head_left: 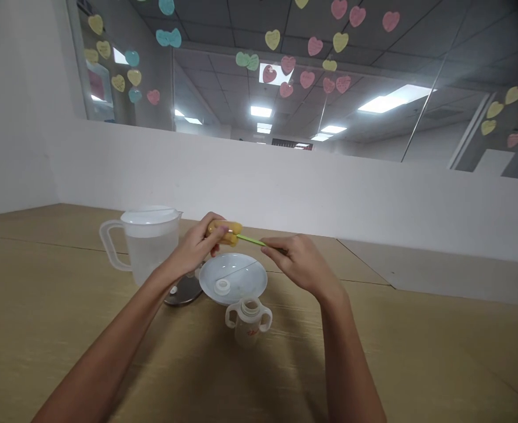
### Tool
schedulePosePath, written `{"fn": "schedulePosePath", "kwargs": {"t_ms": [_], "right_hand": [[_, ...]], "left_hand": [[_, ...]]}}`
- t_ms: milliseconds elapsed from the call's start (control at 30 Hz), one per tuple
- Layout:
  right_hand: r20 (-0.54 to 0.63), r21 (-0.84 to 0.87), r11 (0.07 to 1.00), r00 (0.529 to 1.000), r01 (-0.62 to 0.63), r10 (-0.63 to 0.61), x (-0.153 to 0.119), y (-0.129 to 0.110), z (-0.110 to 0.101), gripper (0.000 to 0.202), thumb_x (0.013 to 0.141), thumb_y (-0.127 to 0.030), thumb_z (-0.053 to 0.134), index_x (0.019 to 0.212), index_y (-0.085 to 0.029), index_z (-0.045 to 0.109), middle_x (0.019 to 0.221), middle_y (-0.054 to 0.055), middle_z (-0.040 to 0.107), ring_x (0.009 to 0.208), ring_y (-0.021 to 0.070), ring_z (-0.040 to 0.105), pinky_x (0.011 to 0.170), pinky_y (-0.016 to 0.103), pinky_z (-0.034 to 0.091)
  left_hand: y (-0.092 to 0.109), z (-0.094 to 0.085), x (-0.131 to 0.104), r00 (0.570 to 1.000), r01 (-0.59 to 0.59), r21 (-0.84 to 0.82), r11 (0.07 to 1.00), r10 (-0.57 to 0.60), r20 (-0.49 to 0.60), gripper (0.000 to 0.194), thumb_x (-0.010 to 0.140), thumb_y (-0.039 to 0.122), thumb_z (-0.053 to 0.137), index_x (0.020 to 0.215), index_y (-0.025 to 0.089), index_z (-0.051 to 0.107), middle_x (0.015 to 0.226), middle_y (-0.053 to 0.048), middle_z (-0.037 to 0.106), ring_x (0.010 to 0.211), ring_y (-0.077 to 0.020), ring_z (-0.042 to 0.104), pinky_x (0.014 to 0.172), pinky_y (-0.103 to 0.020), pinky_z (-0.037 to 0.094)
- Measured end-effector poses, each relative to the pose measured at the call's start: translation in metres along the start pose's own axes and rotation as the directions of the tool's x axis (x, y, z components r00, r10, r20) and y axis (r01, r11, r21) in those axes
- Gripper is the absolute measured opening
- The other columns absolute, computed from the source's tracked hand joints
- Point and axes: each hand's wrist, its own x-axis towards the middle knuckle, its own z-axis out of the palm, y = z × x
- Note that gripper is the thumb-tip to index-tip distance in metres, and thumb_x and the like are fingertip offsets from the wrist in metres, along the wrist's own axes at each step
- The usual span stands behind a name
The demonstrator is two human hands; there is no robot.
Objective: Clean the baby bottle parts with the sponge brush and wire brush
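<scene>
My left hand (197, 242) is closed around a yellow rounded piece (232, 226), part of it hidden by my fingers. The fingers of my right hand (305, 263) pinch a thin green stick (251, 239), whose far end meets the yellow piece; whether it goes inside, I cannot tell. Both hands are raised above a white bowl (210, 273), in which lies a white ring (222, 286). In front of the bowl stands a two-handled baby bottle (247, 329), upright, with its mouth uncovered.
To the left stands a translucent lidded pitcher (150, 247) with a big handle. A dark, flat round device (187, 292) lies partly under the bowl's left side. The wooden table (417, 352) reaches back to a white wall (259, 182), with a window (223, 94) bearing heart-shaped notes above.
</scene>
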Motion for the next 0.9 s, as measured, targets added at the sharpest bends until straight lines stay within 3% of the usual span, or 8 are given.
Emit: {"fn": "schedulePosePath", "kwargs": {"t_ms": [67, 167, 300, 367, 467, 600, 767, 900], "right_hand": [[0.063, 0.141, 0.99, 0.998, -0.031, 0.022, 0.001, 0.004, 0.001, 0.033, 0.086, -0.03, 0.039, 0.059, -0.016, 0.053, 0.052, -0.002, 0.046, 0.051, 0.0092, 0.037, 0.051, 0.022, 0.025], [0.134, 0.287, 0.956, 0.991, -0.061, 0.023, 0.004, 0.004, 0.004, 0.034, 0.085, -0.029, 0.039, 0.053, -0.016, 0.041, 0.051, -0.004, 0.041, 0.051, 0.0082, 0.034, 0.05, 0.022, 0.025], [0.184, 0.369, 0.928, 0.983, -0.059, -0.011, 0.002, -0.004, 0.001, 0.029, 0.083, -0.028, 0.04, 0.055, -0.017, 0.04, 0.053, -0.004, 0.039, 0.051, 0.008, 0.032, 0.049, 0.022, 0.023], [0.182, 0.399, 0.916, 0.982, -0.029, -0.048, 0.001, -0.008, -0.001, 0.028, 0.083, -0.028, 0.04, 0.057, -0.017, 0.041, 0.054, -0.004, 0.036, 0.052, 0.008, 0.031, 0.049, 0.021, 0.023], [0.108, 0.342, 0.94, 0.992, 0.021, -0.061, 0.0, -0.013, 0.0, 0.029, 0.083, -0.025, 0.04, 0.055, -0.017, 0.038, 0.054, -0.004, 0.033, 0.053, 0.0079, 0.028, 0.051, 0.022, 0.022], [0.013, 0.188, 0.98, 0.998, 0.065, -0.068, 0.004, -0.019, 0.008, 0.029, 0.082, -0.019, 0.042, 0.054, -0.016, 0.037, 0.052, -0.005, 0.031, 0.053, 0.008, 0.023, 0.051, 0.023, 0.018], [-0.021, 0.146, 0.988, 0.998, 0.058, -0.055, 0.006, -0.026, 0.012, 0.025, 0.082, -0.019, 0.041, 0.057, -0.016, 0.043, 0.053, -0.004, 0.031, 0.053, 0.0084, 0.02, 0.051, 0.023, 0.018], [0.027, 0.234, 0.971, 0.998, 0.044, -0.051, 0.003, -0.025, 0.008, 0.027, 0.082, -0.02, 0.041, 0.055, -0.016, 0.038, 0.054, -0.004, 0.033, 0.053, 0.0079, 0.025, 0.051, 0.023, 0.019]], "left_hand": [[0.004, -0.006, -0.001, 0.993, -0.084, -0.033, 0.996, 0.087, 0.075, 0.034, 0.079, 0.042, 0.055, 0.104, 0.019, 0.051, 0.097, -0.007, 0.061, 0.083, -0.0166, 0.059, 0.067, -0.027, 0.048], [0.007, -0.017, 0.0, 0.973, -0.191, -0.037, 0.981, 0.194, 0.123, 0.029, 0.07, 0.033, 0.066, 0.093, 0.018, 0.058, 0.114, -0.011, 0.056, 0.104, -0.0232, 0.053, 0.085, -0.035, 0.045], [0.01, -0.025, -0.001, 0.981, -0.104, -0.063, 0.993, 0.112, 0.158, 0.037, 0.068, 0.041, 0.067, 0.097, 0.018, 0.063, 0.105, -0.011, 0.061, 0.095, -0.0239, 0.058, 0.074, -0.033, 0.051], [0.012, -0.023, -0.002, 0.994, -0.011, -0.152, 0.988, 0.027, 0.102, 0.045, 0.077, 0.05, 0.053, 0.11, 0.02, 0.056, 0.083, -0.007, 0.063, 0.068, -0.0173, 0.06, 0.052, -0.025, 0.05], [0.012, -0.016, -0.003, 0.997, 0.059, -0.216, 0.975, -0.069, -0.039, 0.043, 0.084, 0.056, 0.035, 0.105, 0.021, 0.05, 0.055, 0.002, 0.051, 0.038, -0.0106, 0.046, 0.029, -0.017, 0.032], [0.012, -0.011, -0.003, 0.962, 0.064, -0.12, 0.991, -0.093, -0.255, 0.035, 0.085, 0.053, 0.038, 0.08, 0.019, 0.046, 0.054, 0.005, 0.043, 0.038, -0.0075, 0.042, 0.031, -0.015, 0.032], [0.019, -0.009, -0.001, 0.942, 0.024, -0.225, 0.974, -0.098, -0.322, 0.033, 0.08, 0.05, 0.048, 0.072, 0.019, 0.037, 0.06, 0.003, 0.046, 0.044, -0.0076, 0.043, 0.031, -0.014, 0.029], [0.018, -0.001, -0.001, 0.894, -0.031, -0.168, 0.985, -0.048, -0.445, 0.031, 0.08, 0.043, 0.05, 0.066, 0.019, 0.037, 0.056, 0.005, 0.039, 0.045, -0.0071, 0.038, 0.037, -0.015, 0.031]]}}
